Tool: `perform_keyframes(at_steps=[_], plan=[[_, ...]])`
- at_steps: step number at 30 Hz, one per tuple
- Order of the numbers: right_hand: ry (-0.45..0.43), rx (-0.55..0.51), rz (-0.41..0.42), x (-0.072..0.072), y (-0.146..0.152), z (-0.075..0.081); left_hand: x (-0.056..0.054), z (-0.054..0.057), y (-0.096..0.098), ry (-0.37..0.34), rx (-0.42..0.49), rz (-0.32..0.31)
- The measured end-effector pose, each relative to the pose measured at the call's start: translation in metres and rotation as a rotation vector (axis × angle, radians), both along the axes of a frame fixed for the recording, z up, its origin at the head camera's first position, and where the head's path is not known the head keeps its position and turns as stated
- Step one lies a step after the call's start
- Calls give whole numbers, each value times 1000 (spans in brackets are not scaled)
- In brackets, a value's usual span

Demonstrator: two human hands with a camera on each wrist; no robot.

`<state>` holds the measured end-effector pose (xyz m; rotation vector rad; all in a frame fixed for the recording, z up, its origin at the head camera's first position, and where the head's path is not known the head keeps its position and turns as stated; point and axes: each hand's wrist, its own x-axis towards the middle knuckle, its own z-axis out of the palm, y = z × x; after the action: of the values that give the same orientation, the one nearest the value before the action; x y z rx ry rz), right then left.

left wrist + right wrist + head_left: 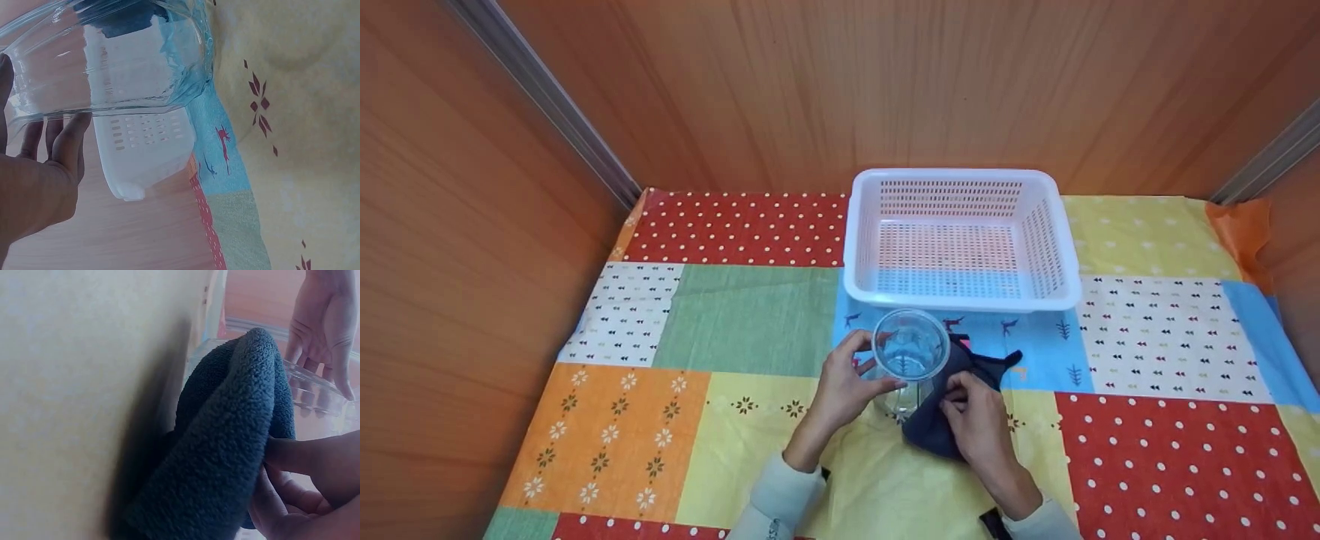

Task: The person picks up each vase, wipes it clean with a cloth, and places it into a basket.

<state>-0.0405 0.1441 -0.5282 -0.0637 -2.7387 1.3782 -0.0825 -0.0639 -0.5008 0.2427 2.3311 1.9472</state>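
My left hand (pixel 847 379) grips a clear, tall cup (pixel 911 346) near its rim, thumb on the near side and fingers behind. In the left wrist view the cup (pixel 56 73) spans the top, with the left hand (pixel 48 180) beneath it. My right hand (pixel 979 420) pinches a dark grey-blue cloth (pixel 934 435) just right of the cup. The right wrist view shows the fluffy, folded cloth (pixel 225 433) close up, between thumb and fingers of the right hand (pixel 309 484). Part of the cloth lies against or very near the cup's side; contact is unclear.
A white perforated plastic basket (pixel 960 300) stands behind the hands, against the wooden back wall (pixel 810 90). A colourful patchwork-print cloth (pixel 757 315) covers the table. Another wooden panel (pixel 457 262) rises on the left.
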Motion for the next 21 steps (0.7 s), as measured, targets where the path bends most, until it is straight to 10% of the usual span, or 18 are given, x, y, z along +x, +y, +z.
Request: perform_keyframes(at_steps=[21], plan=[[174,-218,-58,3,-6,24,3,-2,1,37,-19,16]])
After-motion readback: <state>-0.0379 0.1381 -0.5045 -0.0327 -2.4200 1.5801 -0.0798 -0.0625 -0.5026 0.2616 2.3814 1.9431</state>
